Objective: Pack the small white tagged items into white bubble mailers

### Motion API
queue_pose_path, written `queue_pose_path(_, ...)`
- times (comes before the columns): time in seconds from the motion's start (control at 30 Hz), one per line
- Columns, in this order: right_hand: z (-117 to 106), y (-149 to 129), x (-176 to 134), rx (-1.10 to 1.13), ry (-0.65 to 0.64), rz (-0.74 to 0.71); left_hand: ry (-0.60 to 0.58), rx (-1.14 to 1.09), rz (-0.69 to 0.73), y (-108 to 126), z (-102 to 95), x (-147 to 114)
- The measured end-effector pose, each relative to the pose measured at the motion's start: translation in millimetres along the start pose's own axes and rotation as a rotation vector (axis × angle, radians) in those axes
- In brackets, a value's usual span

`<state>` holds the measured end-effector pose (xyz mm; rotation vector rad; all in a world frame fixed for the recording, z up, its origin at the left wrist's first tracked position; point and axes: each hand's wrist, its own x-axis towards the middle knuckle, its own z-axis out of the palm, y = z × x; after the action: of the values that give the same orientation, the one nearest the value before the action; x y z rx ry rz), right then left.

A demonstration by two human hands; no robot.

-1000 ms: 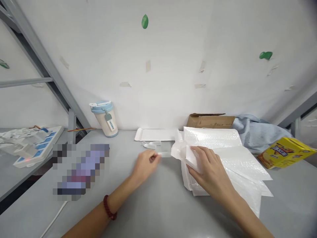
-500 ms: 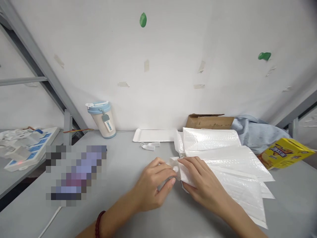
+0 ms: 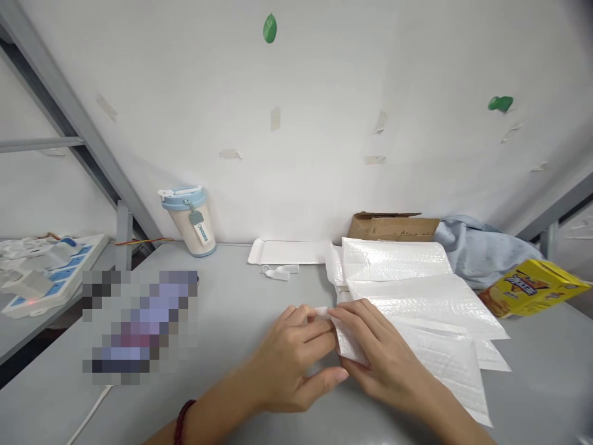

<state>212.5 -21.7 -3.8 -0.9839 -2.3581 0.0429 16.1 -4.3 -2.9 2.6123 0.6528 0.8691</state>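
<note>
Head view, taken from left to right with the stack of white padded envelopes (image 3: 417, 296) as the landmark: far to its left a white power strip (image 3: 44, 272) lies on a side shelf, then a pixelated patch (image 3: 139, 321) covers part of the grey table (image 3: 231, 309). Back-left of the stack a blue-lidded cup (image 3: 189, 219) stands upright against the wall. Just left of the stack's far edge a flat white tray (image 3: 287, 251) lies with small white plastic bits (image 3: 280, 272) before it. At the stack's near-left corner the left hand (image 3: 291, 358) and right hand (image 3: 375, 346) meet, fingers closed on the corner of the top envelope (image 3: 352, 346), pinching its flap edge; the right hand's palm presses it flat. Behind the stack sits a brown cardboard box (image 3: 393, 225); to its right a pale blue cloth (image 3: 482, 247), then a yellow snack box (image 3: 532, 287).
</note>
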Motion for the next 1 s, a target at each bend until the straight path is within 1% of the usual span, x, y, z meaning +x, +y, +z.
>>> queue_pose_path(0.03, 0, 0, 0, 0.002, -0.001, 0.005, -0.012, 0.016, 0.008, -1, -0.3, 0)
queue_pose_path(0.07, 0, 0, 0, 0.003, -0.004, 0.012, 0.017, 0.017, 0.016, -2, -0.8, 0)
queue_pose_path(0.1, 0, 0, 0, 0.001, -0.004, 0.018, 0.087, 0.01, 0.006, -3, -1.3, 0)
queue_pose_path(0.13, 0, 1, 0, -0.004, -0.003, 0.021, 0.183, 0.002, -0.038, -5, -2.0, 0)
queue_pose_path(0.17, -1, 1, 0, -0.011, 0.001, 0.021, 0.284, -0.008, -0.118, -7, -2.5, 0)
queue_pose_path(0.2, -1, 0, 0, -0.023, 0.005, 0.015, 0.362, -0.028, -0.229, -8, -2.9, 1)
queue_pose_path(0.23, -2, 0, 0, -0.039, 0.006, 0.005, 0.384, -0.073, -0.359, -10, -3.0, 2)
queue_pose_path(0.27, -2, 0, 0, -0.061, 0.004, -0.011, 0.338, -0.152, -0.483, -11, -2.7, 3)
queue_pose_path(0.3, -2, -1, 0, -0.091, 0.001, -0.035, 0.248, -0.262, -0.583, -13, -2.0, 4)
queue_pose_path(0.33, -3, -2, 0, -0.128, -0.003, -0.065, 0.146, -0.387, -0.649, -14, -1.0, 4)
queue_pose_path(0.37, -3, -2, -1, -0.175, 0.001, -0.1, 0.068, -0.507, -0.686, -14, 0.1, 5)
queue_pose_path(0.4, -3, -3, -2, -0.234, 0.013, -0.134, 0.031, -0.606, -0.707, -15, 1.2, 6)
queue_pose_path(0.43, -3, -4, -2, -0.3, 0.033, -0.161, 0.037, -0.68, -0.722, -15, 2.0, 6)
queue_pose_path(0.5, -4, -5, -3, -0.444, 0.104, -0.184, 0.122, -0.764, -0.759, -15, 2.1, 7)
queue_pose_path(0.57, -5, -6, -2, -0.56, 0.156, -0.172, 0.191, -0.801, -0.813, -15, 0.1, 8)
queue_pose_path(0.6, -6, -6, -2, -0.596, 0.157, -0.164, 0.22, -0.805, -0.832, -14, -1.3, 8)
queue_pose_path(0.63, -6, -6, -1, -0.618, 0.146, -0.159, 0.258, -0.799, -0.838, -14, -2.7, 7)
queue_pose_path(0.7, -5, -5, 1, -0.632, 0.109, -0.154, 0.359, -0.752, -0.796, -13, -5.0, 6)
queue_pose_path(0.73, -4, -3, 2, -0.628, 0.096, -0.149, 0.393, -0.71, -0.757, -12, -5.4, 5)
queue_pose_path(0.77, -2, -2, 3, -0.621, 0.088, -0.133, 0.396, -0.657, -0.717, -12, -5.1, 4)
queue_pose_path(0.8, 0, 0, 3, -0.612, 0.078, -0.111, 0.362, -0.599, -0.684, -12, -4.1, 4)
queue_pose_path(0.9, 9, 11, 3, -0.615, 0.027, -0.018, 0.148, -0.439, -0.641, -12, 3.1, 1)
queue_pose_path(0.93, 12, 14, 3, -0.635, 0.025, -0.003, 0.104, -0.395, -0.619, -12, 6.4, 1)
queue_pose_path(0.97, 14, 18, 2, -0.641, 0.018, -0.01, 0.09, -0.349, -0.583, -12, 9.9, 0)
queue_pose_path(1.0, 15, 21, 2, -0.638, 0.036, -0.028, 0.106, -0.3, -0.53, -12, 13.2, -1)
